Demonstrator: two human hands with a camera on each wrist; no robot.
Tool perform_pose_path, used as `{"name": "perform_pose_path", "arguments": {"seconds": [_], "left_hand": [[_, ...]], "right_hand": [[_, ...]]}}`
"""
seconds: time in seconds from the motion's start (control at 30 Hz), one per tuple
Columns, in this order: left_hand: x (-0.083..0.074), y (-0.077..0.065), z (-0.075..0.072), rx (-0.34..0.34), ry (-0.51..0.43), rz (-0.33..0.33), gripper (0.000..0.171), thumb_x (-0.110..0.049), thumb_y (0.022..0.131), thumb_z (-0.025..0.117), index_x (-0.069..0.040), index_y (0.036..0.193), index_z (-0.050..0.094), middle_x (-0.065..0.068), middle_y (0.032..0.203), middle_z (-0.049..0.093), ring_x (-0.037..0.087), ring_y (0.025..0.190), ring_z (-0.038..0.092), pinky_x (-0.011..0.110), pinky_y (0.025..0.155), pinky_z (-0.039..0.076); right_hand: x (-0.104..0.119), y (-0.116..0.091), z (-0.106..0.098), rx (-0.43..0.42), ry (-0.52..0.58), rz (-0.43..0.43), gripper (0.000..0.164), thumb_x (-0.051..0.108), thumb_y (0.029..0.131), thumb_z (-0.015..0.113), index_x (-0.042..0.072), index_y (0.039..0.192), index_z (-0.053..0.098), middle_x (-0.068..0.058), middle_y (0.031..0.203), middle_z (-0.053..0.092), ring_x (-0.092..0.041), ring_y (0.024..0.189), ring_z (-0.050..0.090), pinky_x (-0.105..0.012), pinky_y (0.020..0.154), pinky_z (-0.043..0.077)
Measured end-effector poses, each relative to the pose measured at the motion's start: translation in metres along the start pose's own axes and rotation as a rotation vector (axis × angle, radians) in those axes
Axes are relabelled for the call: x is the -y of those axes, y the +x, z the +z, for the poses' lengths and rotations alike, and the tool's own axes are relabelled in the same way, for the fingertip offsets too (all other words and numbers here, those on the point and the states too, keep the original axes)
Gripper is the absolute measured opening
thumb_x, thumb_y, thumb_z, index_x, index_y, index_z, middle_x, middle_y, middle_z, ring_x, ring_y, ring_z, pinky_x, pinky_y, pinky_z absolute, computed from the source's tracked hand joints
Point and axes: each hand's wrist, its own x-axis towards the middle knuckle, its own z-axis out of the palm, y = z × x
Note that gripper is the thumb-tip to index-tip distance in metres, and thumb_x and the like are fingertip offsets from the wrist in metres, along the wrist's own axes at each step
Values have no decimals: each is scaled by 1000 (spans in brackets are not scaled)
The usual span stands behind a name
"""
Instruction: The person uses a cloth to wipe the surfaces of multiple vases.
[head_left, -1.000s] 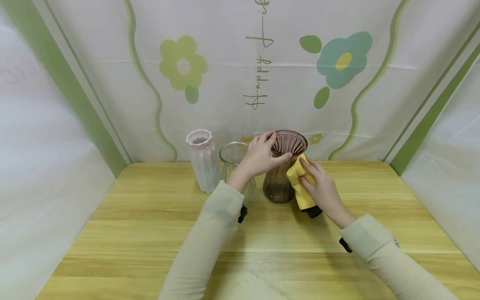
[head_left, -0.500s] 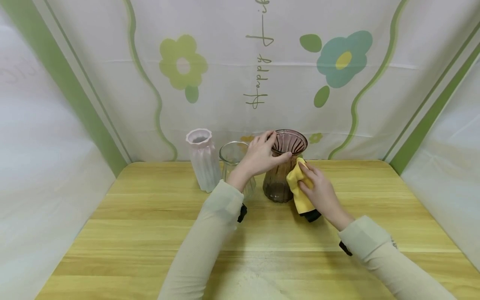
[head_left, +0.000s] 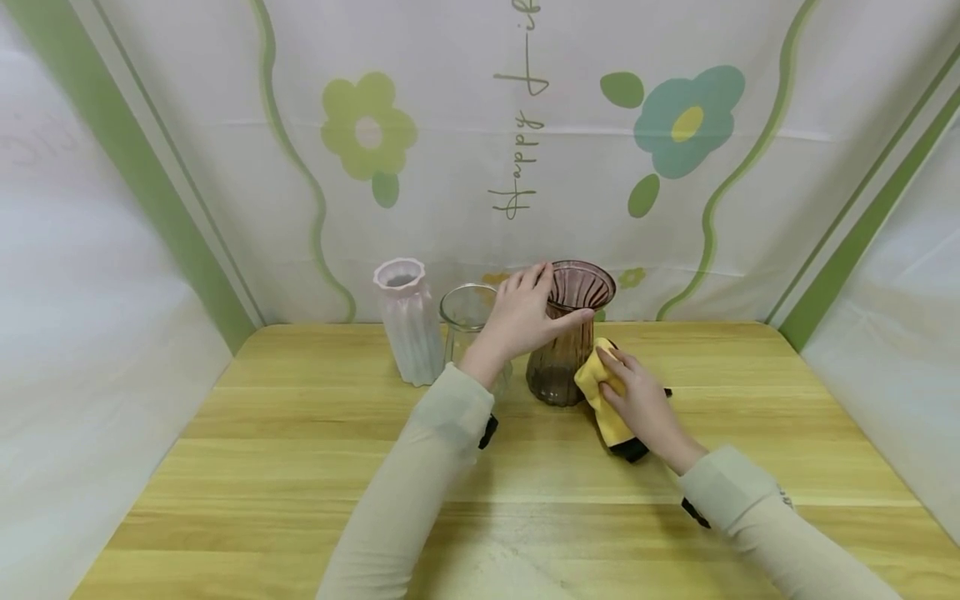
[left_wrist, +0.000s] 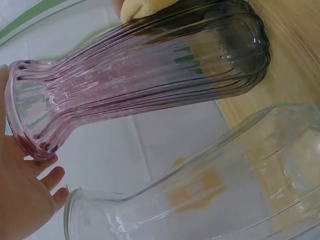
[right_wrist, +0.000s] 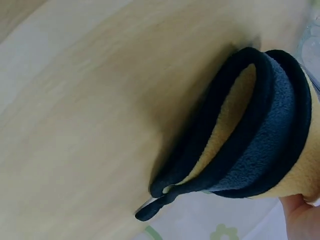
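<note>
A ribbed glass vase (head_left: 558,367), purple at the flared top and smoky brown lower down, stands upright on the table. My left hand (head_left: 516,323) holds it by the rim, thumb on the near side and fingers spread round the left. Bunched in my right hand (head_left: 647,410) is a yellow cleaning cloth (head_left: 600,390), pressed against the vase's lower right side. In the right wrist view the cloth (right_wrist: 262,140) hangs folded, showing dark edging, a grey-blue face and a small loop. The left wrist view shows the purple vase (left_wrist: 125,82) lengthwise, with the cloth at its far side.
Just left of the purple vase stands a clear glass vase (left_wrist: 280,200), partly behind my left hand and forearm. Farther left is a white ribbed vase (head_left: 412,342) with a pinkish top. A printed curtain (head_left: 450,217) hangs behind the wooden table (head_left: 262,467).
My right hand has slid the cloth down the purple vase's right side, from near the neck towards the base. My left hand stays at the rim, and the vases stand where they were.
</note>
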Motion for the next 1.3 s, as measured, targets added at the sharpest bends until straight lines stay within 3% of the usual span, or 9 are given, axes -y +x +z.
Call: {"name": "perform_pose_path", "arguments": {"seconds": [0.27, 0.53, 0.7, 0.77, 0.87, 1.0, 1.17, 1.3], "left_hand": [[3, 1, -1, 15, -53, 4, 90, -65, 88, 50, -11, 153, 19, 5, 160, 22, 28, 147, 21, 46, 122, 15], [7, 3, -2, 39, -133, 21, 88, -59, 89, 54, -12, 154, 18, 5, 160, 20, 30, 148, 19, 49, 121, 13], [8, 4, -1, 51, -146, 23, 88, -58, 90, 54, -11, 154, 15, 6, 161, 17, 30, 148, 17, 50, 121, 12], [9, 4, -1, 57, -144, 26, 88, -58, 90, 53, -12, 154, 14, 6, 161, 16, 30, 148, 17, 50, 121, 12], [10, 5, 0, 64, -139, 32, 89, -59, 90, 51, -12, 155, 11, 5, 162, 13, 30, 148, 16, 50, 122, 11], [10, 5, 0, 58, -139, 37, 90, -60, 90, 51, -13, 155, 11, 5, 162, 13, 30, 148, 15, 51, 121, 10], [9, 3, 1, 39, -145, 22, 92, -64, 88, 52, -15, 155, 11, 8, 161, 13, 30, 149, 12, 50, 122, 9], [8, 2, 2, 12, -136, 17, 91, -64, 87, 53, -14, 154, 16, 9, 159, 17, 30, 147, 15, 49, 122, 10]], "right_hand": [[12, 14, -15, -119, 28, -50, 53, -2, 84, 67, -3, 135, 50, -32, 130, 51, -47, 96, 62, -53, 74, 54], [25, 26, -27, -183, 84, -52, 55, -4, 83, 68, -2, 135, 51, -30, 134, 50, -49, 118, 52, -57, 91, 48], [22, 23, -23, -143, 72, -56, 54, -4, 84, 67, -2, 136, 50, -32, 132, 51, -48, 101, 61, -53, 80, 54], [19, 20, -20, -112, 70, -45, 54, -4, 84, 67, -2, 136, 50, -32, 132, 51, -48, 101, 60, -53, 81, 53], [13, 15, -14, -56, 69, -14, 55, -3, 85, 66, -2, 137, 48, -31, 134, 49, -50, 115, 53, -57, 91, 48], [5, 7, -5, 7, 45, 18, 55, -1, 86, 65, -1, 139, 47, -31, 137, 47, -50, 118, 51, -57, 93, 47], [-4, -2, 2, 83, -6, 47, 55, 3, 89, 64, 1, 140, 45, -31, 137, 46, -49, 113, 55, -55, 89, 50], [-6, -5, 4, 95, -30, 34, 54, 4, 89, 64, 1, 140, 46, -31, 137, 46, -48, 106, 59, -53, 85, 53]]}}
